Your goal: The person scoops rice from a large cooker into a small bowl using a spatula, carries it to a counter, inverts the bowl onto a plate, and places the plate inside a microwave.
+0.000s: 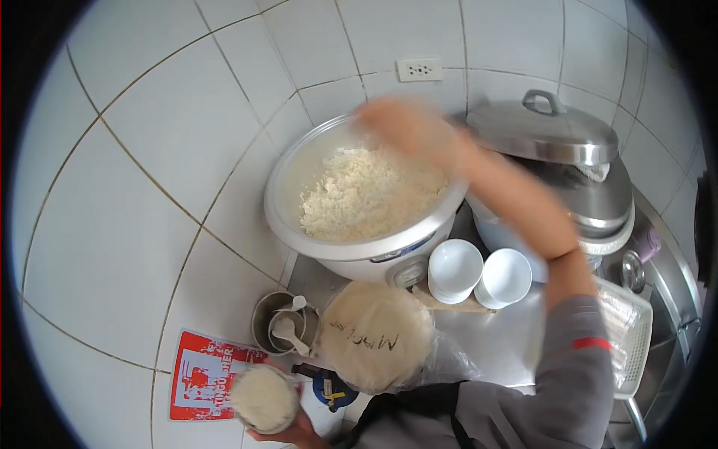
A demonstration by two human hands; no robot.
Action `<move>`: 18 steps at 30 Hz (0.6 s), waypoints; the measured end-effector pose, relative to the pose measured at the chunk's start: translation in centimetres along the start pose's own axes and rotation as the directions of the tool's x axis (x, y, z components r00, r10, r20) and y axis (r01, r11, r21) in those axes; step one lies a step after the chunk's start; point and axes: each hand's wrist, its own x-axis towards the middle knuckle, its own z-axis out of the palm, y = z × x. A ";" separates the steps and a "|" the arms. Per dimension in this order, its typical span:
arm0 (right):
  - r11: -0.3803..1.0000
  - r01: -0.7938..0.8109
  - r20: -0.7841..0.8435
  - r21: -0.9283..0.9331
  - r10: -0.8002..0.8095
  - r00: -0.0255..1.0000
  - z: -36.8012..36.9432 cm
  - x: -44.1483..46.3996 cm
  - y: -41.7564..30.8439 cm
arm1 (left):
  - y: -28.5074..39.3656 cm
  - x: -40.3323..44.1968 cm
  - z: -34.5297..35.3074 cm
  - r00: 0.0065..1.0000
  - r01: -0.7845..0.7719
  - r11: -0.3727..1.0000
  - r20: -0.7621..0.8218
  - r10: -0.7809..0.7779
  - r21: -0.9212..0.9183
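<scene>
the left hand [301, 432] has its grip clamped on a bowl [275, 429] at the lower left, well apart from the rice cooker [278, 213]. the mounded rice [262, 396] in this bowl looks about level with its rim, so an upright hold is likely best; even a slight tilt could shed grains. holding it nearer the cooker's rim would probably let strays drop back inside.

the right hand [407, 129] is a blur over the far side of the cooker, and i cannot tell whether its grip is apart, together or clamped on something. a slower, lower pass would probably suit the loose, crumbly rice [359, 187] inside; lifting it lightly rather than pressing should spare the grains. the right elbow [566, 257] appears near the white bowls [456, 269], which stand on a board [465, 303] beside the cooker, so it is worth minding them when drawing the arm back.
</scene>
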 end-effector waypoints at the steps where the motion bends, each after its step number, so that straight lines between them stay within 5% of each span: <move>1: 0.979 -0.146 -0.037 -0.139 0.143 0.989 -2.7 -1.2 4.8 | -0.4 -1.0 1.0 0.996 0.057 0.998 0.068 -0.058 0.018; 5: 0.550 -0.638 -0.068 -0.538 0.726 0.684 -7.9 -10.1 22.4 | -2.9 -4.1 0.7 0.944 0.329 0.923 0.068 -0.322 -0.198; 8: 0.375 -0.747 -0.110 -0.549 0.854 0.509 -7.3 -15.5 29.5 | -5.3 -2.9 0.7 0.888 0.460 0.769 0.232 -0.397 -0.443; 9: 0.300 -0.796 -0.255 -0.526 0.837 0.484 -6.8 -16.9 33.2 | -5.8 -2.4 0.7 0.858 0.513 0.737 0.288 -0.425 -0.440; 15: 0.476 -0.729 -0.433 -0.493 0.592 0.679 -10.7 -13.3 22.5 | -8.7 1.0 0.8 0.685 0.706 0.644 0.514 -0.516 -0.294; 18: 0.711 -0.569 -0.457 -0.413 0.378 0.805 -9.4 -8.5 17.2 | -9.8 2.0 0.3 0.598 0.785 0.574 0.532 -0.600 -0.234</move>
